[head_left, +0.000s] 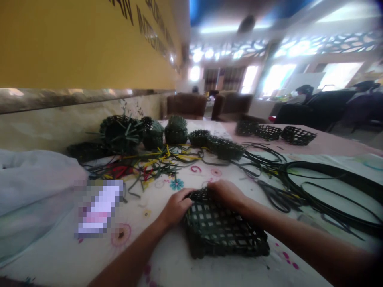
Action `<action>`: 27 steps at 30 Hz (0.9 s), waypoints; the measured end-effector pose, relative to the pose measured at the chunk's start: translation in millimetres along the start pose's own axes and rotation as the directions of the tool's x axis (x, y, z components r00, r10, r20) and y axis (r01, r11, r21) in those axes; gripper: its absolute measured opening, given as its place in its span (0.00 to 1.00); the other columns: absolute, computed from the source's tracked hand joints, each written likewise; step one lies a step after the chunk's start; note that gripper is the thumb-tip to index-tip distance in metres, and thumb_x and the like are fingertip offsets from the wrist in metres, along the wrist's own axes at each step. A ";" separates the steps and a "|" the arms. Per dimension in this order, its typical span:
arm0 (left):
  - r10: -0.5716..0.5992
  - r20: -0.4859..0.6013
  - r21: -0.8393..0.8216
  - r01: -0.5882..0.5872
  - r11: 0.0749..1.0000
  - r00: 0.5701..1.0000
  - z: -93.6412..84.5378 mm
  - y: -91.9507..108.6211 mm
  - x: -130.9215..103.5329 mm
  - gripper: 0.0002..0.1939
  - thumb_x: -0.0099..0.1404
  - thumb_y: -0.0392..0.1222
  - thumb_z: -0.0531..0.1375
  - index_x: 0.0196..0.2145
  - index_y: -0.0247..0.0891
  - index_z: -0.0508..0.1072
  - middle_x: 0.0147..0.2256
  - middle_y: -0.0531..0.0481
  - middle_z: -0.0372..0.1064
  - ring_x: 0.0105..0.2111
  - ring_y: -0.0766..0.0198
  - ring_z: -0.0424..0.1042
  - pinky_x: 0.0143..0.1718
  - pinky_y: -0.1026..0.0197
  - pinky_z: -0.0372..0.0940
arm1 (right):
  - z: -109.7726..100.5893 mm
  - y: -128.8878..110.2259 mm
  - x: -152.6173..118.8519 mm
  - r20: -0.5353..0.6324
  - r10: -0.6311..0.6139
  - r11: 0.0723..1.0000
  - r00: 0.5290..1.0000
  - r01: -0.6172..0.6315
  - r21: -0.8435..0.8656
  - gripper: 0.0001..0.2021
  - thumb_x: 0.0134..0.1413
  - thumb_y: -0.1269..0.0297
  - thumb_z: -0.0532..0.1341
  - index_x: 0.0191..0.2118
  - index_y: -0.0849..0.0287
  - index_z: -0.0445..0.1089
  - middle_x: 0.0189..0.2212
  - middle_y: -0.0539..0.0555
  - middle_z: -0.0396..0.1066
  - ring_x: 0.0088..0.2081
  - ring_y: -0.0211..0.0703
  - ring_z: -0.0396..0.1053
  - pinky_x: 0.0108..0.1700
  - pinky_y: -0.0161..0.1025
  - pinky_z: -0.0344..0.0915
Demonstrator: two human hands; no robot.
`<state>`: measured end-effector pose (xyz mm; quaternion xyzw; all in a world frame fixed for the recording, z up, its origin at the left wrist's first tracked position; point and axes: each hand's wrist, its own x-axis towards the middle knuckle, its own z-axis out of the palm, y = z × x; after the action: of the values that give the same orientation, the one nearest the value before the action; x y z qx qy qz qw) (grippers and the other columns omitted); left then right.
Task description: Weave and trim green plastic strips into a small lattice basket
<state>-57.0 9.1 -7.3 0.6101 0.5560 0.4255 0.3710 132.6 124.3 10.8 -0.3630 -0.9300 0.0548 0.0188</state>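
Observation:
A dark green woven basket (221,227) with an open lattice lies tilted on the flowered tablecloth (161,255) in front of me. My left hand (178,205) is closed on its far left edge, thumb on the near side. At the far edge, a little to the right, my right hand (224,194) is bent over the rim with its fingers curled down. Those fingertips are hidden behind the hand, so any strip between them cannot be made out.
Several finished-looking green baskets (176,129) stand along the back. Loose green, yellow and red strips (161,159) lie scattered before them. A large coil of dark strip (335,195) rests at the right, a white plastic bag (32,191) at the left. People sit in the background.

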 end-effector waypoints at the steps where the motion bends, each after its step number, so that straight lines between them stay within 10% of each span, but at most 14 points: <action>1: -0.001 -0.003 0.005 0.001 1.000 1.000 0.1 0.0 0.5 0.26 0.55 0.37 0.52 0.50 0.35 0.75 0.52 0.45 0.73 0.53 0.54 0.68 0.58 0.54 0.60 | 0.4 -0.1 0.2 0.008 0.011 1.000 1.000 -0.011 -0.002 0.13 0.57 0.73 0.54 0.35 0.60 0.76 0.31 0.62 0.78 0.32 0.50 0.74 0.33 0.39 0.62; 5: 0.002 -0.013 0.003 -0.002 1.000 1.000 0.5 -0.4 0.4 0.27 0.55 0.38 0.52 0.51 0.33 0.74 0.53 0.44 0.73 0.54 0.53 0.68 0.59 0.53 0.59 | 0.1 0.6 -2.0 0.041 -0.015 1.000 0.999 0.015 0.012 0.09 0.57 0.69 0.57 0.36 0.60 0.76 0.31 0.60 0.77 0.34 0.50 0.74 0.36 0.39 0.64; 11: 0.050 -0.022 0.004 -0.050 0.999 0.999 0.3 -1.8 -2.6 0.31 0.57 0.38 0.51 0.58 0.34 0.69 0.59 0.46 0.66 0.60 0.55 0.63 0.64 0.52 0.53 | -3.6 4.3 -8.3 -0.033 -0.169 0.981 0.985 0.171 0.090 0.27 0.59 0.72 0.56 0.65 0.54 0.59 0.60 0.61 0.65 0.57 0.50 0.66 0.56 0.45 0.62; 17: 0.080 -0.033 0.035 -0.079 0.996 0.996 -0.1 -3.0 -5.6 0.26 0.59 0.39 0.49 0.52 0.33 0.74 0.53 0.46 0.73 0.55 0.57 0.68 0.61 0.55 0.58 | -10.2 6.7 -18.2 -0.002 -0.343 0.911 0.939 0.334 0.241 0.24 0.55 0.79 0.52 0.54 0.55 0.71 0.49 0.56 0.75 0.50 0.47 0.73 0.54 0.45 0.66; 27: 0.091 -0.044 0.004 -0.091 0.996 0.995 -0.6 -6.3 -3.5 0.26 0.58 0.38 0.50 0.53 0.35 0.74 0.54 0.48 0.72 0.55 0.58 0.69 0.61 0.56 0.59 | -4.0 13.8 -16.0 -0.013 -0.316 0.909 0.949 0.306 0.284 0.38 0.45 0.84 0.51 0.64 0.53 0.61 0.58 0.56 0.69 0.57 0.47 0.68 0.59 0.48 0.63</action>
<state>-59.9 6.3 -13.3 0.6257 0.5361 0.4546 0.3384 153.9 123.9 13.2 -0.2030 -0.9586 0.1893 0.0632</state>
